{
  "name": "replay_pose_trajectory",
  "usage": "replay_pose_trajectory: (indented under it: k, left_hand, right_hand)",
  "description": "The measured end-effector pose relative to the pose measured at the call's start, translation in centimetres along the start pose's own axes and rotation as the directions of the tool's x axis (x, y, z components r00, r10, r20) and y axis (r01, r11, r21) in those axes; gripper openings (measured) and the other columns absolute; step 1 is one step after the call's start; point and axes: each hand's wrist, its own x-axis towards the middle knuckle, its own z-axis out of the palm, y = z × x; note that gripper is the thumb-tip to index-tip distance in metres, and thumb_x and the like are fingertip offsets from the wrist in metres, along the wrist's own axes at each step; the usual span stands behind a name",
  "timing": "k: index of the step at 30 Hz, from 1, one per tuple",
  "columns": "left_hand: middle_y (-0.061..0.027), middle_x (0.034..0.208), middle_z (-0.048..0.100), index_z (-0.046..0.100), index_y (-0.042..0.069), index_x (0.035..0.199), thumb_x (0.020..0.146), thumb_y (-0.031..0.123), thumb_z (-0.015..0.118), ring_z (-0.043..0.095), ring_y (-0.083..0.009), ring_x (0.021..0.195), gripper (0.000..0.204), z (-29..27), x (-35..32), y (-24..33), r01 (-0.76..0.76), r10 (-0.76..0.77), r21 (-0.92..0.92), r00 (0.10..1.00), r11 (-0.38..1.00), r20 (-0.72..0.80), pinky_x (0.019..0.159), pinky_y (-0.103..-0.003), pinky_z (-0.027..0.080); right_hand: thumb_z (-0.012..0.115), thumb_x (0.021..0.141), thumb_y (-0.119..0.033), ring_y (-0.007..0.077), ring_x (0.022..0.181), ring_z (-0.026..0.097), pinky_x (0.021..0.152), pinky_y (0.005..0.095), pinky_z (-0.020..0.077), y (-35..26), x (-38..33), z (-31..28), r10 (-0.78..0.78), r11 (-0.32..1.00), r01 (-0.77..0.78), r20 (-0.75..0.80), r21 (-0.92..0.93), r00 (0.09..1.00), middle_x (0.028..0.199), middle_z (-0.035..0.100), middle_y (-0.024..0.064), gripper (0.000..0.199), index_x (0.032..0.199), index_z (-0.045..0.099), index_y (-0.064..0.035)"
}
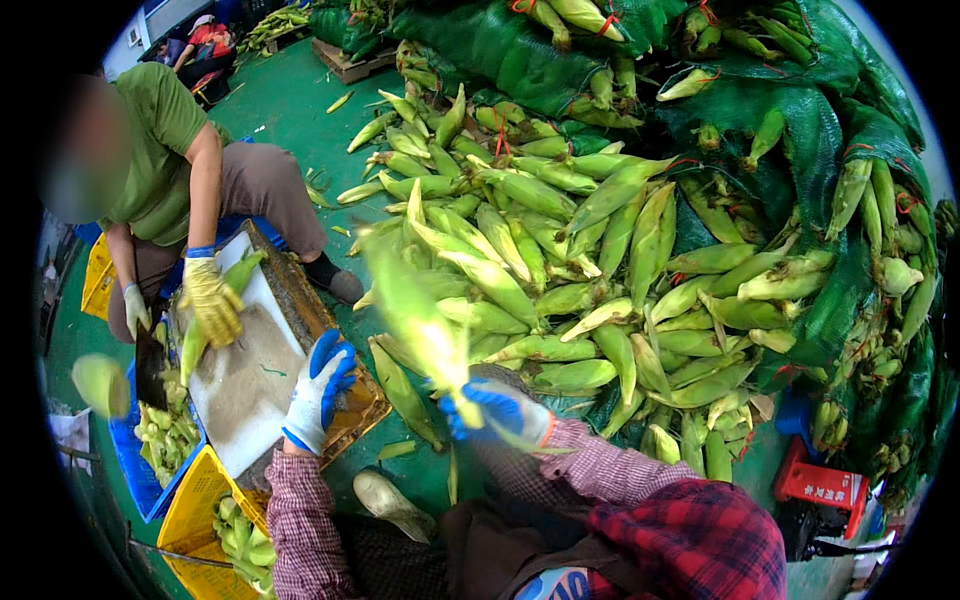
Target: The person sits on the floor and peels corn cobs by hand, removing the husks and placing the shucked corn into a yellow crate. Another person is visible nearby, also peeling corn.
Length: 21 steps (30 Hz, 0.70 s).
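**Corn husking on a green floor**

Head view: A green floor [280, 100] carries a big heap of unhusked corn [560, 250], with green mesh sacks [800, 130] of more ears behind and to the right. The right hand [495, 408], in a blue-and-white glove, is closed around a corn ear [415, 310], blurred, raised near the heap's left edge. The left hand [318, 390], gloved alike, lies open on the near corner of a white cutting board [245, 380]. Across the board, a co-worker's yellow-gloved hand [210, 300] presses another ear down. Yellow crates [200, 500] sit near left.
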Motion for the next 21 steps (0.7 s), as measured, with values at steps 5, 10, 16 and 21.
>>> replay_pose_trajectory:
  k: [5,10,16,21]
  left_hand:
    - [-0.0136,0.128,0.064,0.052,0.004,0.136,0.102,0.030,0.057,0.065,-0.0275,0.112,0.044,0.3,0.4,-1.7,0.087,-0.029,-0.539,0.993,0.838,0.116,0.098,-0.044,0.053]
    - [-0.0111,0.114,0.068,0.060,0.002,0.125,0.096,0.021,0.063,0.067,-0.0248,0.102,0.035,-2.6,0.4,-1.8,-0.119,0.046,-0.343,0.976,0.932,-0.213,0.094,-0.041,0.054]
    - [-0.0102,0.116,0.067,0.058,0.000,0.129,0.077,0.005,0.077,0.067,-0.0234,0.099,0.055,-6.2,-0.5,0.1,-0.147,0.116,-0.067,0.934,0.987,-0.337,0.086,-0.033,0.055]
    - [-0.0161,0.123,0.066,0.060,0.000,0.127,0.059,0.010,0.085,0.064,-0.0291,0.111,0.074,-9.2,-0.7,-0.5,0.050,0.356,0.644,0.799,0.764,-0.484,0.097,-0.036,0.050]
  right_hand:
    - [0.067,0.095,-0.024,0.0150,0.093,0.066,0.074,0.0276,0.0530,2.4,3.3,6.1,0.112,0.969,-0.103,0.029,-0.224,0.993,0.103,0.066,0.0058,0.039,0.126,0.057,-0.0041]
    - [0.070,0.093,-0.034,0.0130,0.090,0.064,0.079,0.0279,0.0531,2.5,5.8,7.5,0.199,0.817,-0.115,0.089,-0.565,0.976,0.102,0.066,0.0027,0.050,0.132,0.054,-0.0070]
    - [0.074,0.091,-0.025,0.0167,0.094,0.063,0.087,0.0297,0.0526,-4.1,7.8,-3.3,-0.519,0.383,0.165,-0.064,-0.909,0.852,0.109,0.069,0.0080,0.053,0.135,0.055,-0.0035]
    - [0.071,0.085,-0.040,0.0348,0.107,0.067,0.093,0.0412,0.0526,-11.0,7.0,-18.7,-0.696,0.266,-0.398,-0.460,-0.878,0.551,0.121,0.067,0.0222,0.058,0.127,0.060,-0.0024]
